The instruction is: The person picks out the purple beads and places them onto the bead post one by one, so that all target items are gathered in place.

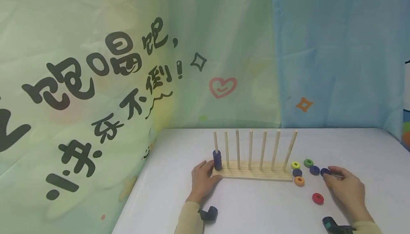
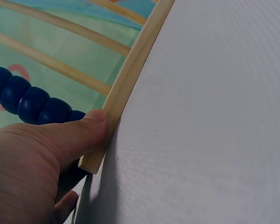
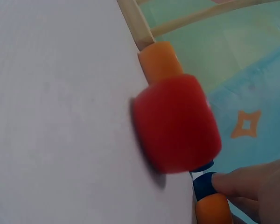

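Note:
A wooden peg rack (image 1: 253, 174) with several upright pegs stands on the table. Its leftmost peg carries a stack of blue beads (image 1: 217, 160). My left hand (image 1: 202, 179) grips the rack's left end, its thumb (image 2: 94, 122) on the front edge of the base. Off to the right, my right hand (image 1: 349, 191) pinches a blue bead (image 1: 325, 172) low over the table. An orange bead (image 3: 213, 209) shows right beside that blue bead in the right wrist view. Closer to the front, a red bead (image 1: 317, 198) lies left of my right hand.
By the rack's right end lie a yellow bead (image 1: 295, 165), a dark blue bead (image 1: 297, 173) and an orange bead (image 1: 299, 181). A green bead (image 1: 308, 163) and another blue bead (image 1: 314, 170) are farther right. Printed curtains (image 1: 224, 49) hang behind the white table (image 1: 256, 209).

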{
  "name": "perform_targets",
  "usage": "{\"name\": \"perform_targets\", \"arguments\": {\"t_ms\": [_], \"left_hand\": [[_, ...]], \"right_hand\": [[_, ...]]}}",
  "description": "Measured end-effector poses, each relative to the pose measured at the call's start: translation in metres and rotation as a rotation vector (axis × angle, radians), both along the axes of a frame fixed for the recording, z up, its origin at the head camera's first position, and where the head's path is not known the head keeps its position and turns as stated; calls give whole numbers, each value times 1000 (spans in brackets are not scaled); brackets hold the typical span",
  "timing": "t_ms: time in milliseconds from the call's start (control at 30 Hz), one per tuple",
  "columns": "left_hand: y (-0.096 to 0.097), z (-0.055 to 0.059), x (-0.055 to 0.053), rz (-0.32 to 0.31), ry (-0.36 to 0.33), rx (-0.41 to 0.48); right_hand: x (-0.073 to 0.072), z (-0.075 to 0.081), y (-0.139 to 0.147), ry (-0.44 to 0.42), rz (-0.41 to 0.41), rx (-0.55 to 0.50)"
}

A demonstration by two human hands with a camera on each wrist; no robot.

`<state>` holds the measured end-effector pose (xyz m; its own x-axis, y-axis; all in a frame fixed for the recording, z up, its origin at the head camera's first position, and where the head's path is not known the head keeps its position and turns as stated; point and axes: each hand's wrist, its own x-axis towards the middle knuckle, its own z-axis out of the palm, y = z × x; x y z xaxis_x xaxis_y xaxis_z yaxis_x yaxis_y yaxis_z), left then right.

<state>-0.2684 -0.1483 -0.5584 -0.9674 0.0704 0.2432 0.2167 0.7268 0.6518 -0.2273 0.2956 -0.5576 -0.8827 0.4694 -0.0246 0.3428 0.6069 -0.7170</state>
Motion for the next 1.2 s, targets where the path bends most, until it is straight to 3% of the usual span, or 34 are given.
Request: {"name": "perform_targets", "arguments": {"t_ms": [400,667,1200], "left_hand": [[-1,-5,-1,-11,8,5],[-1,-2,0,-11,0,2],[-1,-2,-3,-5,-1,-2]], "right_hand": [[-2,-1,-10,-8,-20,108],[0,2,-12,-23,-81,0],[7,13,-31,157,-173,-23]]}}
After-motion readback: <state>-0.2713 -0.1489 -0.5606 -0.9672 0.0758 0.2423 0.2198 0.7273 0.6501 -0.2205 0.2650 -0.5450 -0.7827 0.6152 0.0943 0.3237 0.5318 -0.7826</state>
